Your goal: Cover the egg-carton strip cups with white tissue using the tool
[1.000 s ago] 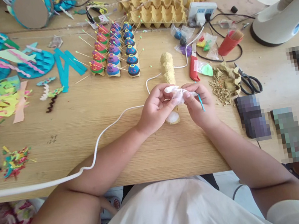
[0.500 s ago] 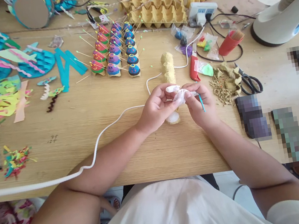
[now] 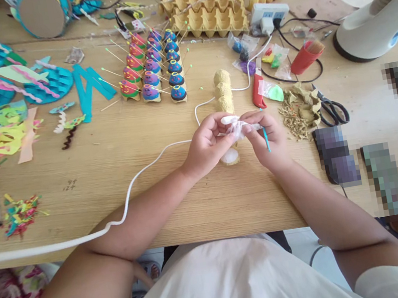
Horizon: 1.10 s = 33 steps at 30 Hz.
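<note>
My left hand [image 3: 210,142] is closed on a small clear plastic bag [image 3: 236,131] with a white, clay-like lump [image 3: 230,120] at its top. Pinching the bag's other side is my right hand [image 3: 268,140], which also has a thin blue stick [image 3: 267,140] between its fingers. Beneath both hands lies a strip of yellow egg carton [image 3: 223,86], its bumps in a row pointing away from me. White material [image 3: 229,156] covers the bump nearest me. The middle of the strip is hidden by my hands.
Painted egg-carton caterpillars [image 3: 151,78] stand beyond my hands to the left. A red box cutter [image 3: 258,90], scissors [image 3: 333,109] and carton scraps [image 3: 301,106] lie to the right. A white cable [image 3: 131,180] crosses the table, and a power strip [image 3: 270,12] sits farther back.
The blue stick has shifted slightly left and turned more upright in my right hand. My fingers have moved a little on the plastic bag; the items on the table stay put.
</note>
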Available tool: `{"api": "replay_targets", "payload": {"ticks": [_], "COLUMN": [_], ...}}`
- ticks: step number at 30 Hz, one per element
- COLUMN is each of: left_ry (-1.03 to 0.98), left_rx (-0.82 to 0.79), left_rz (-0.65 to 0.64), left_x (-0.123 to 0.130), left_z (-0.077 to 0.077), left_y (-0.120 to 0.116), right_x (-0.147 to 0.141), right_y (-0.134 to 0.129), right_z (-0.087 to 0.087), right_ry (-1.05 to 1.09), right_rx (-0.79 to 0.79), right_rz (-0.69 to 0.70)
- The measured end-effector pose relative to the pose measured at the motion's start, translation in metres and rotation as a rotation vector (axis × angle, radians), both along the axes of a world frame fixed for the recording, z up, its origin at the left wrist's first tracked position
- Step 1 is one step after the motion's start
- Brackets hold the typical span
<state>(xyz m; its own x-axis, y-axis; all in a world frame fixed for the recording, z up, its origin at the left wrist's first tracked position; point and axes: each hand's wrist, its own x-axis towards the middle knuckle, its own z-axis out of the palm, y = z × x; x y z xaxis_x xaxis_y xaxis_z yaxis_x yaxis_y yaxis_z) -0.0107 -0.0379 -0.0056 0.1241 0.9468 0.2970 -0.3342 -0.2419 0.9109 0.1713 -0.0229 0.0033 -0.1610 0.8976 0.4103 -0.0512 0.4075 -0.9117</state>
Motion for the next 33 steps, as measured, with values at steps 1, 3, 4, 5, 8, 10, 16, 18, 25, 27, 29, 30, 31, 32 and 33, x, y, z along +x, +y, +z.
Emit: {"api": "replay_targets", "payload": {"ticks": [1,3,4,5,8,10,16,18,25,27,29,30,31,32,33], "left_ry": [0.003,-0.001,-0.008,-0.015,-0.034,-0.052,-0.006,0.048,0.095,0.07,0.04,0.027,0.016,0.007,0.001], "left_rx": [-0.003,-0.003,-0.003,-0.005,-0.042,-0.074,0.008,0.058,0.162,0.133,0.084,0.061,0.043,0.03,0.022], "left_rz": [0.007,0.013,0.012,0.009,0.001,0.0,0.067,0.145,0.275,0.213,0.122,0.076,0.036,0.006,-0.015], "left_x": [0.0,0.0,0.0,0.0,-0.001,-0.001,-0.001,-0.002,0.0,0.0,-0.001,-0.001,-0.001,-0.002,-0.002], "left_z": [0.0,0.001,0.0,0.0,0.0,0.0,0.003,0.003,0.004,0.004,0.002,0.001,-0.001,-0.002,-0.004], "left_y": [0.0,0.001,0.002,0.002,0.004,0.004,0.001,0.0,-0.002,-0.002,-0.002,-0.001,-0.001,0.0,0.001], "right_x": [0.0,0.001,0.001,0.002,0.003,0.004,0.004,0.003,0.001,0.001,0.001,0.001,0.001,0.002,0.002], "right_y": [-0.001,-0.001,-0.001,-0.001,0.0,0.001,0.002,0.003,0.001,0.001,0.0,0.0,0.0,0.0,-0.001], "right_z": [0.003,0.006,0.007,0.007,0.003,-0.002,-0.009,-0.009,0.002,0.003,0.002,0.001,0.0,-0.001,-0.002], "right_ry": [-0.024,-0.05,-0.053,-0.051,-0.035,-0.01,0.054,0.075,0.16,0.177,0.142,0.112,0.083,0.062,0.047], "right_rx": [0.026,0.072,0.087,0.09,0.012,-0.068,-0.153,-0.161,-0.185,-0.183,-0.159,-0.142,-0.124,-0.106,-0.086], "right_rz": [0.013,0.032,0.036,0.037,0.033,0.032,0.032,0.042,0.103,0.094,0.063,0.041,0.018,-0.004,-0.024]}}
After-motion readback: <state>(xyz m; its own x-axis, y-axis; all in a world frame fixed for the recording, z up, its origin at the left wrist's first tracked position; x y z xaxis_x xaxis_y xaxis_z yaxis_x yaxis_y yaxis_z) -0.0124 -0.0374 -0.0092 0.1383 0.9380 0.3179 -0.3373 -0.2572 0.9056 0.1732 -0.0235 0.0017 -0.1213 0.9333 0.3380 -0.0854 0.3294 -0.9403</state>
